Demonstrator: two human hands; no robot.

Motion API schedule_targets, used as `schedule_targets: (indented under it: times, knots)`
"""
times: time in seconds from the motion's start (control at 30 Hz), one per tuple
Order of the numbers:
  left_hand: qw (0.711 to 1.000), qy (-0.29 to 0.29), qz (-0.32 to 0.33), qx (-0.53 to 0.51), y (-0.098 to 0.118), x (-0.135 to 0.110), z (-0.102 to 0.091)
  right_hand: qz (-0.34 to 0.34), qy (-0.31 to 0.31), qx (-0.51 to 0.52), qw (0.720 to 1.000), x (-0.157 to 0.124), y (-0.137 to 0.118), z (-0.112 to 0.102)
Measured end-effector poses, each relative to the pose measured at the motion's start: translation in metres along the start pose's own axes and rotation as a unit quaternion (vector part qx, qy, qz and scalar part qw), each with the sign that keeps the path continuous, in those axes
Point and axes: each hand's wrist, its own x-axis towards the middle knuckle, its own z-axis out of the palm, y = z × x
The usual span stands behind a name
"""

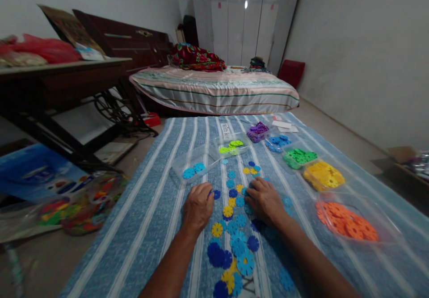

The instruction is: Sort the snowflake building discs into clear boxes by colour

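Note:
Notched plastic flower discs lie scattered down the middle of the striped cloth, among them a light blue disc (pixel 245 262), a yellow disc (pixel 217 229) and a dark blue disc (pixel 253 243). My left hand (pixel 198 204) is closed at the left edge of the scatter, a bit of dark blue disc showing at its fingertips. Right beside them lies another dark blue disc (pixel 217 194). On the other side, my right hand (pixel 264 199) has its fingers curled down over light blue discs; what its fingertips hold is hidden. Ahead of my left hand, a clear tray (pixel 177 166) contains light blue discs (pixel 194 171).
Clear boxes curve around the far and right sides, with lime discs (pixel 231 147), purple pieces (pixel 258 130), blue discs (pixel 279 143), green discs (pixel 300 156), yellow discs (pixel 324 175) and orange discs (pixel 346 221). A bed (pixel 214 88) stands beyond; a sewing-machine table (pixel 63 68) is left.

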Motion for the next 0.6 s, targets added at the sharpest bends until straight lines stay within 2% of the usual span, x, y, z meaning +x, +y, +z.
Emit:
schedule_targets:
  times: [0.2, 0.37, 0.6]
  knots:
    - [0.997, 0.044, -0.032, 0.048, -0.013, 0.001, -0.001, 0.009, 0.048, 0.014, 0.999, -0.006, -0.001, -0.003]
    - [0.997, 0.036, -0.043, 0.062, -0.017, 0.001, -0.001, -0.001, 0.031, 0.021, 0.999, 0.009, -0.010, -0.004]
    - [0.997, 0.039, -0.053, 0.046, -0.018, 0.000, -0.002, 0.010, 0.017, -0.004, 1.000, 0.029, -0.018, 0.007]
